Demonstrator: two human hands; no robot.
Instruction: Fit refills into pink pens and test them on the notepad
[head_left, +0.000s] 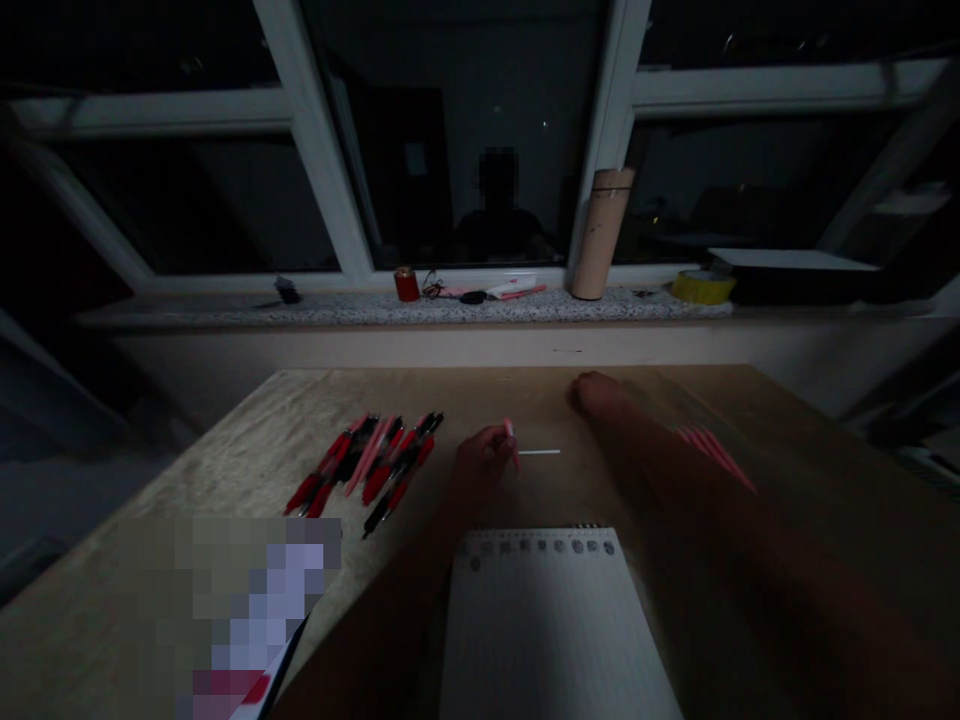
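Note:
My left hand (482, 457) is closed around a pink pen (513, 446), pinched upright between thumb and fingers above the table. Just right of it lies a thin white stick (541, 452) that looks like a pen refill. Toward the table's far edge, my right hand (597, 393) has its fingers curled in; what they hold, if anything, is hidden. Several red, black and pink pens (397, 455) lie in a slanted row to the left. Beyond my right forearm is a small group of pink pen pieces (718, 456), partly covered by the arm.
A spiral notebook (551, 630) lies in front of me on the wooden table (225, 450). A blurred-out flat object (262, 620) is at the near left. On the windowsill stand a tan tumbler (602, 235), a yellow tape roll (703, 288) and a red jar (406, 285).

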